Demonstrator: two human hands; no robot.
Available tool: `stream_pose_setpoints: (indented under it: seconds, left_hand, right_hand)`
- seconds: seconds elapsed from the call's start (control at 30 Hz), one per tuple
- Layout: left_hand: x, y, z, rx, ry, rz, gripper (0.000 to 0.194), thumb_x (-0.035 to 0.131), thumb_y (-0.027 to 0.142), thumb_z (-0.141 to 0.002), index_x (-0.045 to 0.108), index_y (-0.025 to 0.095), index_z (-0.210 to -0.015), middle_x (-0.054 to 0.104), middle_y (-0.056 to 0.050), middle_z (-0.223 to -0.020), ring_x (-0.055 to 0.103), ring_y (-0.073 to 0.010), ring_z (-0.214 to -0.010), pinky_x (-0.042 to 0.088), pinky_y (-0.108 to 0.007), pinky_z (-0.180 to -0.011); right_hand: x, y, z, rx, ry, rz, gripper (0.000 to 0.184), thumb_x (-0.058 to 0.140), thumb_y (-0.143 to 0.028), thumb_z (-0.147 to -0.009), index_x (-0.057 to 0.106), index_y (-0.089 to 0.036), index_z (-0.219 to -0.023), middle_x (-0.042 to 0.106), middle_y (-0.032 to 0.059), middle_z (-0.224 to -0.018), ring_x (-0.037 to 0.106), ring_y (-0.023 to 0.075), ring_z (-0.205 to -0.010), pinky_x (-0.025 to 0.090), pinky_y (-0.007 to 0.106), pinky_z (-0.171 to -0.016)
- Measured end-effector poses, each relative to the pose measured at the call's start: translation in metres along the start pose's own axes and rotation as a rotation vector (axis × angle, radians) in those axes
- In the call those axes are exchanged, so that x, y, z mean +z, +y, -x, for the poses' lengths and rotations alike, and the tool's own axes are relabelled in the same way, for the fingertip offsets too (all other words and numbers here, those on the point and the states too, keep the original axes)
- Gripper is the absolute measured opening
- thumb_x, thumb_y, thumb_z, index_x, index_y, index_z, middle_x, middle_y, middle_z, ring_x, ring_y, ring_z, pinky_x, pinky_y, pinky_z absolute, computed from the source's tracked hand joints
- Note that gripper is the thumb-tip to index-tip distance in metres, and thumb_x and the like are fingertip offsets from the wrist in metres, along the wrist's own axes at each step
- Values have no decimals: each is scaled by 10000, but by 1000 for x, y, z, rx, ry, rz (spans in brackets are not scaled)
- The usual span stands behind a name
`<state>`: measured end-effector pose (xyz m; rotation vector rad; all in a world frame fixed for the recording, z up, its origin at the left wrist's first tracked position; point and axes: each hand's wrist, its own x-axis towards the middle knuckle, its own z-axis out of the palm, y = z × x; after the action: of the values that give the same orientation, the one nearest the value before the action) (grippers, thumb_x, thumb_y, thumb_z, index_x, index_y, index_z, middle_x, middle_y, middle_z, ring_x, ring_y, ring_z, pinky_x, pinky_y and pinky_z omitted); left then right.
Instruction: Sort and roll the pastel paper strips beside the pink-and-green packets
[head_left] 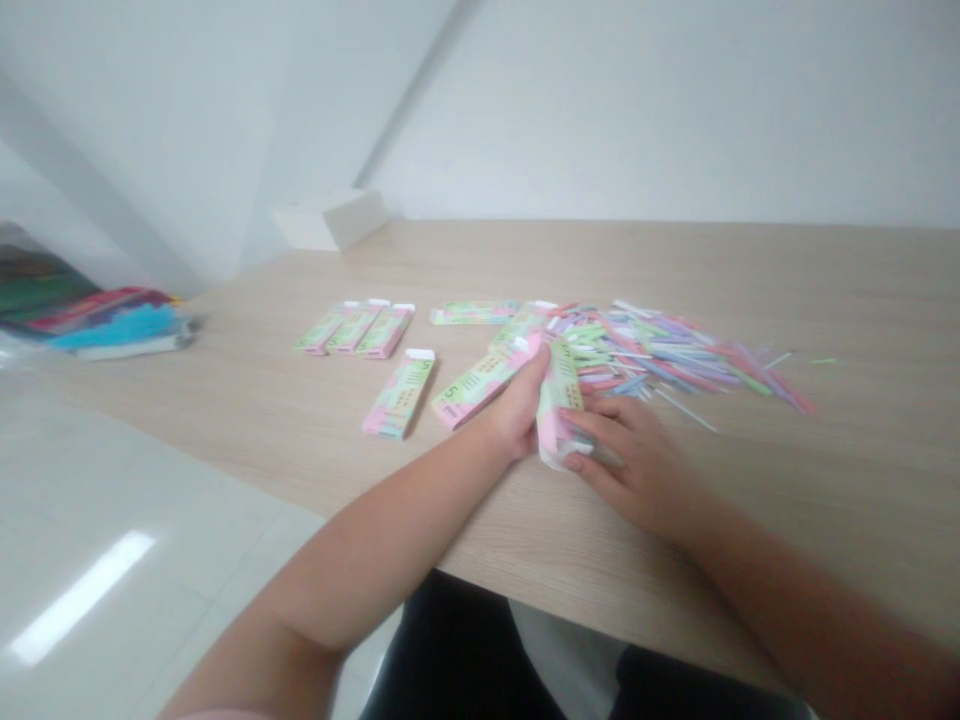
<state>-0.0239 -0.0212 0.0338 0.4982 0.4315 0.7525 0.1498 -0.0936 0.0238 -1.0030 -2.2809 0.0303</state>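
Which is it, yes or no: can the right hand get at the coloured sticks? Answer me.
Probably yes. The right hand lies close beside the sticks with nothing seen between them, though it is on the box and would likely have to let go first.

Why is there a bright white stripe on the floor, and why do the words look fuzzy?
In the head view, the stripe is light glare on the shiny floor tile; the whole picture is a bit soft, so the small print on the pink-and-green box blurs.
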Motion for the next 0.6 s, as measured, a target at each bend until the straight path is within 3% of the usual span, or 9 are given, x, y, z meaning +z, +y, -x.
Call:
stream_pose_setpoints:
  seconds: [0.17, 0.3, 0.4, 0.6]
  left_hand:
    - [0, 8, 4, -20, -30, 57, 851, 243, 752, -984, 703, 60, -1169, 757, -196, -906, 735, -295, -853, 570, -424, -873]
    - [2, 5, 3, -3, -34, 67, 758, 274, 685, -1014, 705, 86, -1189, 747, -161, -861, 724, -273, -796, 570, -397, -843]
    - [4, -1, 2, 8, 3, 44, 733, 286, 673, -1020, 706, 94, -1181, 741, -146, -845, 720, -268, -791, 565, -386, -844]
    - [3, -6, 0, 56, 108, -26, 704, 337, 675, -1011, 724, 103, -1143, 739, -137, -797, 724, -280, -823, 557, -376, -865]
  right_hand:
    - [1, 11, 0, -12, -29, -112, 419, 649, -329, -972, 600, -316, -1387, 619, 92, -1221, 656, 278, -1087, 598, 477, -916]
    - [5, 13, 0, 46, 11, -126, 312, 629, -298, -978, 663, -305, -1288, 646, 84, -1161, 678, 255, -973, 616, 453, -825]
    - [4, 8, 1, 81, 26, -118, 277, 614, -300, -987, 653, -295, -1260, 641, 91, -1163, 673, 264, -977, 613, 462, -823]
    - [0, -4, -1, 61, -60, -126, 386, 663, -395, -959, 586, -262, -1313, 616, 120, -1231, 641, 301, -1088, 600, 465, -862]
